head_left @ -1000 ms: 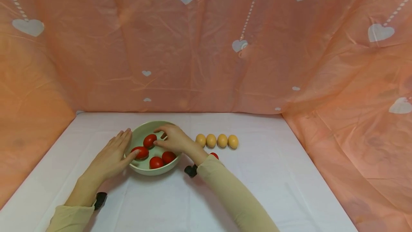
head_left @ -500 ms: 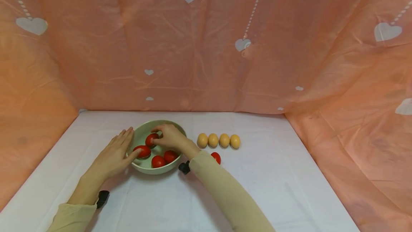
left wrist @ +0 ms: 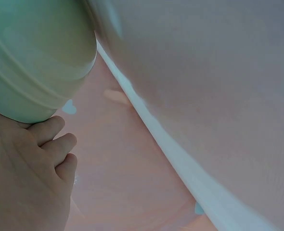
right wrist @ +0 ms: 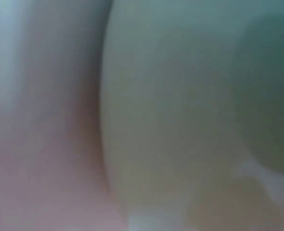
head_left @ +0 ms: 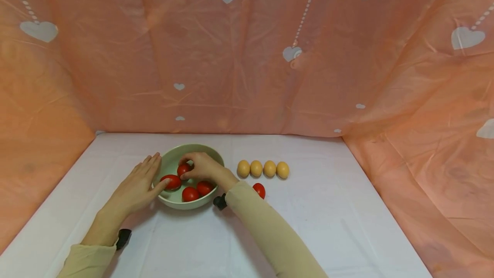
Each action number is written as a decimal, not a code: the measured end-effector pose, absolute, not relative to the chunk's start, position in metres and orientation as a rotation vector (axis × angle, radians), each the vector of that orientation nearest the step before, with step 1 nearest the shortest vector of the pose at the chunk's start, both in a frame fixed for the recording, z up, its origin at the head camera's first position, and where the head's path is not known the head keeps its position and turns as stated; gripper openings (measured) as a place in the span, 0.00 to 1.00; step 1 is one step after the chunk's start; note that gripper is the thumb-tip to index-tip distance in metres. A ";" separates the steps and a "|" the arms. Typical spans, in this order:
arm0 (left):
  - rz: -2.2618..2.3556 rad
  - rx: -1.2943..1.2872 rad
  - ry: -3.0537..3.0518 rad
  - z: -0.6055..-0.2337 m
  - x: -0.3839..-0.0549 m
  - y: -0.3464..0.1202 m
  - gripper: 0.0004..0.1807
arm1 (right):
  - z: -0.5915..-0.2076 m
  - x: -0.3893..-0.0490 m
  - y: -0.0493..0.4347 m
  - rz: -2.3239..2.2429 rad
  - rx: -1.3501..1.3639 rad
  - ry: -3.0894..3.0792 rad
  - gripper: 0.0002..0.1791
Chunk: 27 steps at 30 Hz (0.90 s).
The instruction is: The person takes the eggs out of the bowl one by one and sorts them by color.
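A pale green bowl [head_left: 170,203] stands on the white tabletop with several red eggs inside. My right hand [head_left: 206,166] reaches in over its right side, thumb and fingers pinching the rear red egg [head_left: 184,170], which is partly hidden. My left hand [head_left: 133,188] rests along the bowl's left side with straight fingers outside and the thumb over the rim, overlapping another red egg [head_left: 173,182]. Two more eggs, a left one [head_left: 190,194] and a right one [head_left: 204,188], lie at the bowl's front. In the left wrist view, fingertips touch the bowl's underside [left wrist: 41,57]. The right wrist view is blurred.
Right of the bowl, several yellow eggs [head_left: 256,169] form a row. A single red egg [head_left: 260,190] lies in front of them, beside the right sleeve [head_left: 266,226]. Orange sheeting with pale hearts [head_left: 247,76] walls the table's back and sides.
My right hand's thumb and fingers have closed round the rear red egg, and it has shifted slightly to the right. The left hand keeps its place on the bowl.
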<state>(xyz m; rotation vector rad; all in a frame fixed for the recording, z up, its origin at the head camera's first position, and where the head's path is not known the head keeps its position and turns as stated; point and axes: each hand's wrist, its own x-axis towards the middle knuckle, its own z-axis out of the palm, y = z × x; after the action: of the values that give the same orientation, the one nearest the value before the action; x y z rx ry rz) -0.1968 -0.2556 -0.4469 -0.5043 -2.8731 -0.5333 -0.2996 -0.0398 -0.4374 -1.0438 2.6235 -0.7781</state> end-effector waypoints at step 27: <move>-0.551 -0.524 -2.875 -0.447 -0.197 -0.256 0.48 | -0.424 -0.290 -0.032 -0.765 -1.092 2.709 0.20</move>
<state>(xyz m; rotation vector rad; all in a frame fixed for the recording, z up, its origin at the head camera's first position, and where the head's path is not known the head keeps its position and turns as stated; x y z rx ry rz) -0.1971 -0.2562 -0.4475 -0.5237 -2.8752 -0.5508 -0.2896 -0.0316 -0.4236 -1.0925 2.7086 -0.7648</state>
